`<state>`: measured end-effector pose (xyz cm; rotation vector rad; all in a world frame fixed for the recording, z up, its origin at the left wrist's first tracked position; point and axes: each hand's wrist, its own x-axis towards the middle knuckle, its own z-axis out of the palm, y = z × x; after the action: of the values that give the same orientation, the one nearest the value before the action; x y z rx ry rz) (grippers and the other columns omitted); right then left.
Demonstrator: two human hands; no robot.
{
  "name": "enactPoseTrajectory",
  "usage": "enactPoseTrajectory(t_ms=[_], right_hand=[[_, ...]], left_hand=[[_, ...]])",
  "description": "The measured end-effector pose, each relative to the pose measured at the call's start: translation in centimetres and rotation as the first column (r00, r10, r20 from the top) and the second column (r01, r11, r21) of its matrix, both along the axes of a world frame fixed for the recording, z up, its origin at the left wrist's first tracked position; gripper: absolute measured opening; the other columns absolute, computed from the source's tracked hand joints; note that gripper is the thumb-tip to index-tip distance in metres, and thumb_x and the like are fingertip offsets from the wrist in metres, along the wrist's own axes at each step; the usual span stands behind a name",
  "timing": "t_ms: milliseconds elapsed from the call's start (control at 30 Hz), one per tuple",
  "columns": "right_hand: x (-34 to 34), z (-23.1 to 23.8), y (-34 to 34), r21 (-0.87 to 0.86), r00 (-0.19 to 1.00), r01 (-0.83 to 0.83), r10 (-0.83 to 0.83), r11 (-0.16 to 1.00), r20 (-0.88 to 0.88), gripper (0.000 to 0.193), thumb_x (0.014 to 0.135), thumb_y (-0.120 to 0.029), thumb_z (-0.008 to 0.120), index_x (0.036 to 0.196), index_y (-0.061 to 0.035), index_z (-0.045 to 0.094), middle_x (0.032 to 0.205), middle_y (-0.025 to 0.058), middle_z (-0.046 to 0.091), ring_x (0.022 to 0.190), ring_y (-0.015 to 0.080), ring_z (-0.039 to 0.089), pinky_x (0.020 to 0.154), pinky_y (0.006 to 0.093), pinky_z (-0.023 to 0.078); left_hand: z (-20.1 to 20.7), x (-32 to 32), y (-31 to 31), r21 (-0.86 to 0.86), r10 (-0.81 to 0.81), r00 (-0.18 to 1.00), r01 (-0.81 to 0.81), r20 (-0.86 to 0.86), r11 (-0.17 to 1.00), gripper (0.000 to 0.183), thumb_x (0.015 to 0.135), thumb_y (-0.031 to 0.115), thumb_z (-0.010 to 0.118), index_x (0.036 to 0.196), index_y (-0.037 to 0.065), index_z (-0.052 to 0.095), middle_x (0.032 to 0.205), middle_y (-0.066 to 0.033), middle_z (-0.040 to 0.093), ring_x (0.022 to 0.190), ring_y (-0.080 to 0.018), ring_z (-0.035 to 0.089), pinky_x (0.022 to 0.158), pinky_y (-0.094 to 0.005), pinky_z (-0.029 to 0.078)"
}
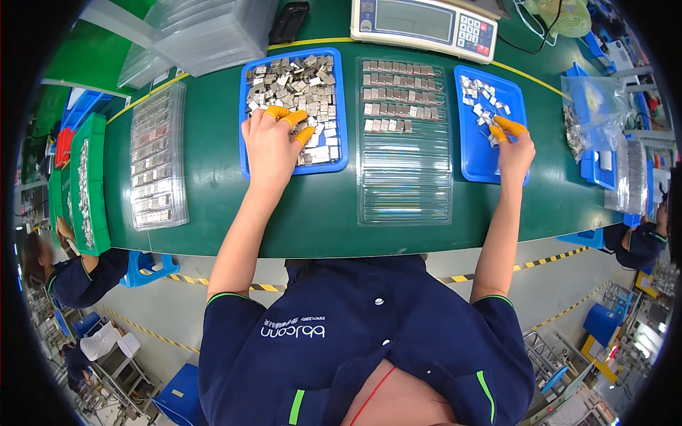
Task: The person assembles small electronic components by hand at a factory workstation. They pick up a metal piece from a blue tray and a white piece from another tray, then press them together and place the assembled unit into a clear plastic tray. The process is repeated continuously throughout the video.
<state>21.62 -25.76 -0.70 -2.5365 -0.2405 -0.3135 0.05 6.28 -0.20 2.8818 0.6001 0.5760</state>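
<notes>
My left hand (272, 145), with yellow finger covers on its fingertips, reaches into a blue tray (342, 106) heaped with small silvery metal connector pieces (302, 82). Its thumb and forefinger stand apart over the pieces. Yellow covers also show on my right hand (516, 150), which is at a second blue tray (479, 167) of small white parts (477, 92). The thumb and forefinger there are drawn together; what lies between them is too small to make out. Between the trays lies a clear ribbed plastic tray (405, 177), its upper rows filled with silvery pieces.
A filled clear tray (160, 156) lies at the left, beside a green bin (89, 184) of small parts. At the back are a digital scale (426, 28) and stacked clear trays (206, 35). A plastic bag (597, 99) sits at the right. Other people work at both sides.
</notes>
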Motion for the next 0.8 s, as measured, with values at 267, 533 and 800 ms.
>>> enactPoseTrajectory(t_ms=[267, 533, 800], right_hand=[[0.1, -1.1, -0.9, 0.227, 0.994, -0.108, 0.099, 0.968, 0.049, 0.026, 0.073, -0.002, 0.071, 0.099, -0.0043, 0.068, 0.090, 0.0073, 0.067, 0.081, 0.0134, 0.065, 0.073, 0.0248, 0.052], [0.0, -1.3, -1.5, 0.538, 0.991, 0.009, 0.064, 0.843, -0.118, 0.023, 0.075, 0.000, 0.069, 0.098, -0.0028, 0.068, 0.087, 0.0084, 0.068, 0.079, 0.0124, 0.065, 0.072, 0.0221, 0.049], [-0.9, -1.0, -1.0, 0.597, 0.996, 0.044, 0.007, 0.801, -0.083, 0.021, 0.076, -0.001, 0.068, 0.097, 0.0007, 0.068, 0.087, 0.0099, 0.068, 0.077, 0.0108, 0.063, 0.070, 0.0218, 0.049]], left_hand=[[0.5, 0.8, 0.0, 0.011, -0.150, 0.989, 0.150, -0.014, 0.989, 0.027, 0.067, 0.016, 0.073, 0.088, 0.002, 0.068, 0.089, -0.0132, 0.060, 0.093, -0.0287, 0.051, 0.083, -0.0385, 0.042], [-0.1, 1.5, 0.1, 0.125, -0.293, 0.956, 0.292, -0.012, 0.948, 0.016, 0.069, 0.011, 0.069, 0.078, -0.002, 0.065, 0.083, -0.0144, 0.059, 0.089, -0.0306, 0.054, 0.081, -0.0383, 0.046], [0.7, 2.6, 1.0, 0.072, -0.251, 0.963, 0.245, 0.096, 0.967, 0.017, 0.066, 0.012, 0.070, 0.076, 0.000, 0.064, 0.072, -0.0084, 0.061, 0.075, -0.0213, 0.057, 0.070, -0.0340, 0.048]])
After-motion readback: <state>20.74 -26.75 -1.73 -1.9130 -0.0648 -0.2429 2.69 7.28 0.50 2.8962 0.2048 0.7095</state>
